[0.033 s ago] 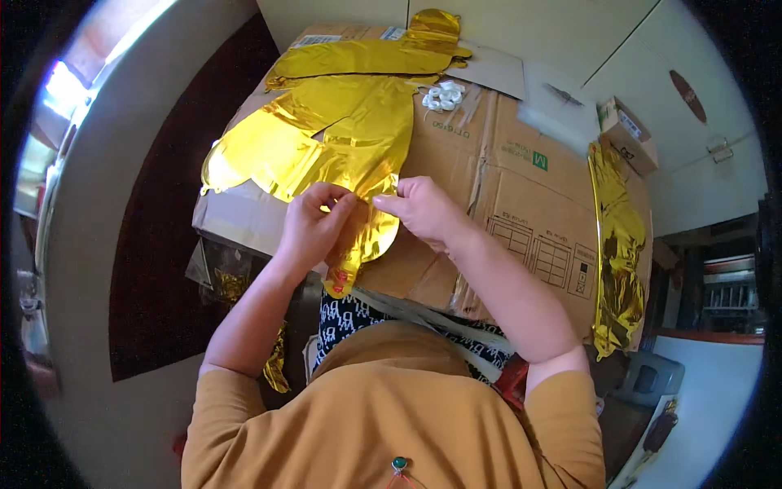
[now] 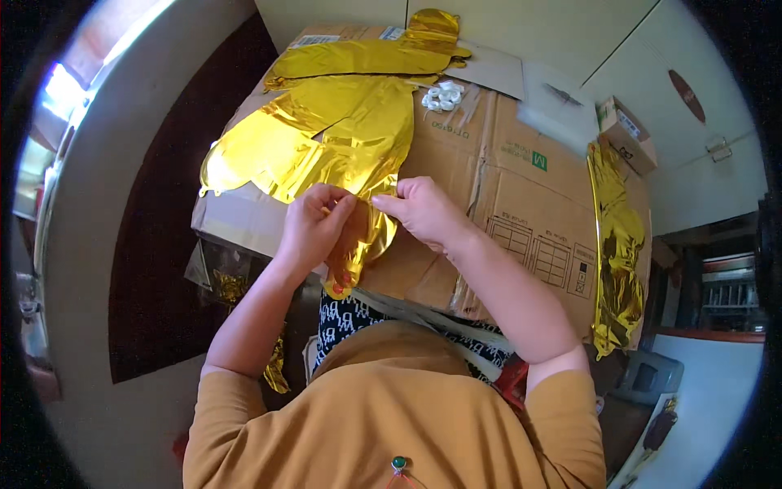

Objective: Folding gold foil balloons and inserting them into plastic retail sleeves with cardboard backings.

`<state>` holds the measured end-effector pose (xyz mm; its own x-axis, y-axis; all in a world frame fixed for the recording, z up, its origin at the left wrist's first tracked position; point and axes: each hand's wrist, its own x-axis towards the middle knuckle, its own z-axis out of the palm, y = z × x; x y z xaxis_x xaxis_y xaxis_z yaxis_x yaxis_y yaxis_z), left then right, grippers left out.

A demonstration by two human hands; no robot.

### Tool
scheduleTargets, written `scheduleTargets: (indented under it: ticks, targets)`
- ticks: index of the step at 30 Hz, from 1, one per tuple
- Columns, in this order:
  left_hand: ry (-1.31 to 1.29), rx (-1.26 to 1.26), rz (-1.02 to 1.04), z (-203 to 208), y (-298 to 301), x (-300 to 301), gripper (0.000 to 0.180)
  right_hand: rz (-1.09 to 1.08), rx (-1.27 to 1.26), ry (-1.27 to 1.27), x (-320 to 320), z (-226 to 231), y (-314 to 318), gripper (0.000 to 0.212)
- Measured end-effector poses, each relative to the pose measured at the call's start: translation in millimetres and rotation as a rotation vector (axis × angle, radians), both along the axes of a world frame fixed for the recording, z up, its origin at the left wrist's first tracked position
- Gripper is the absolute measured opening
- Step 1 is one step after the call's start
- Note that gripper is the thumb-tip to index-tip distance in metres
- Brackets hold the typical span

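Head view: both hands (image 2: 314, 224) (image 2: 423, 210) pinch gold foil balloon (image 2: 326, 147).

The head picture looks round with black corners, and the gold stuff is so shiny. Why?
In the head view, a fisheye lens bends the cardboard box edges and blacks out the corners; bright light from the upper left glares off the gold foil balloon that the left hand and right hand pinch; nothing looks blurred.

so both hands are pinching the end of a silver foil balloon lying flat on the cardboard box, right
Not quite: the foil balloon is gold, not silver. The head view shows it clearly. The rest holds: the left hand and the right hand both pinch its near end, and it lies flat on the cardboard box.
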<state>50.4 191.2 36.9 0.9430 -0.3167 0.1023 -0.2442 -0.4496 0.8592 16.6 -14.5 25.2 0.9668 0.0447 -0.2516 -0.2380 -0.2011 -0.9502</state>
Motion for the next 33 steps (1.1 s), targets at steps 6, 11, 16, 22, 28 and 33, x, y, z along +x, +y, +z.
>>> scheduleTargets:
  ticks: [6,11,16,22,28,33]
  targets:
    - [0.159,-0.156,-0.048,-4.9,5.2,15.4,0.027,-0.153,0.182,-0.038,-3.3,-14.6,3.9,0.035]
    - [-0.040,0.160,-0.138,30.5,-21.0,25.6,0.043,-0.092,-0.164,-0.101,-5.6,-10.1,13.7,0.025]
    - [-0.077,0.438,-0.326,50.0,-45.3,50.9,0.035,-0.141,-0.421,-0.174,-11.7,-3.2,26.2,0.039]
    - [0.049,0.421,-0.319,53.3,-42.7,84.1,0.026,-0.185,-0.289,-0.088,-24.5,13.4,24.6,0.043]
    - [0.222,0.107,-0.230,37.2,-24.9,99.0,0.032,-0.147,-0.383,-0.119,-36.1,12.5,15.1,0.036]
    - [0.098,0.610,-0.374,65.8,-50.0,64.1,0.039,-0.088,-0.398,-0.072,-39.3,26.9,20.9,0.039]
